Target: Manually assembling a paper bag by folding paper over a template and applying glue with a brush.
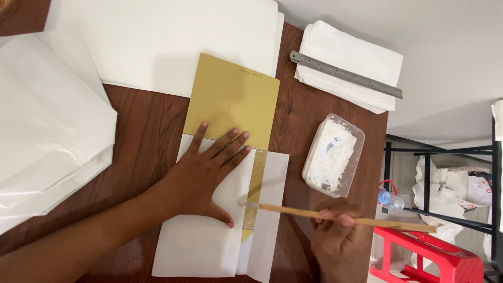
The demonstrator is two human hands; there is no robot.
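Left hand [209,175] lies spread flat, pinning the folded white paper sheet [201,251] over the gold card template [233,102], while right hand [338,236] pinches a thin wooden stick [340,217], tip at the flap beside the left thumb.

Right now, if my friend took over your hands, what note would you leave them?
Left hand: flat, fingers spread, pressing the white paper sheet down on the brown wooden table.
Right hand: holds a thin wooden stick, tip at the fold.
Things: gold card template lies under the paper; tub of white paste to the right; steel ruler on a white stack behind.
Done: one side looks folded over the card.
Left: the right flap lies open and unstuck, as far as I can tell.
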